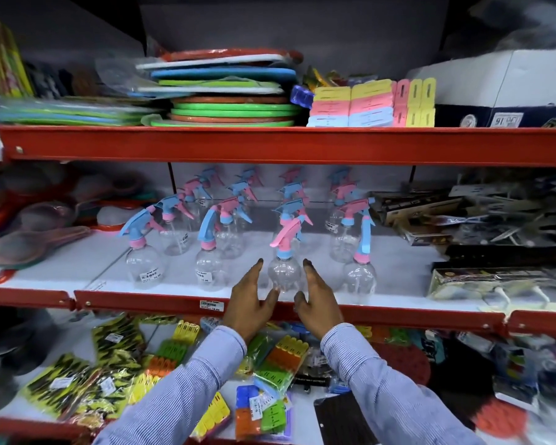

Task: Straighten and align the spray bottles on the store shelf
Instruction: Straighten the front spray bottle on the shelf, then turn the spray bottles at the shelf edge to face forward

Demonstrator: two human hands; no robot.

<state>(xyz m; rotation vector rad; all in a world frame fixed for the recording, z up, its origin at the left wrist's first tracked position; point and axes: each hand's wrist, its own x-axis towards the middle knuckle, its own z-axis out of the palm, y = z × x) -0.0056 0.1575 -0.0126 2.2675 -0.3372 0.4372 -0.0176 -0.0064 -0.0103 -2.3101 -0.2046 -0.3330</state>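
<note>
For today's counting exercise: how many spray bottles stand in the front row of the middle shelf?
4: leftmost bottle, second bottle, third bottle between left hand and right hand, rightmost bottle. More behind, partly hidden.

A: Where are your hands?
B: Your left hand [249, 301] and right hand [316, 300] are raised side by side, palms facing each other, fingers extended and open.
A: Arms?
B: Both reach forward in striped sleeves [187, 390].

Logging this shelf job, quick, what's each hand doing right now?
Left hand: open, beside the clear plastic spray bottle with the pink trigger, holding nothing.
Right hand: open on the bottle's other side, holding nothing.
</note>
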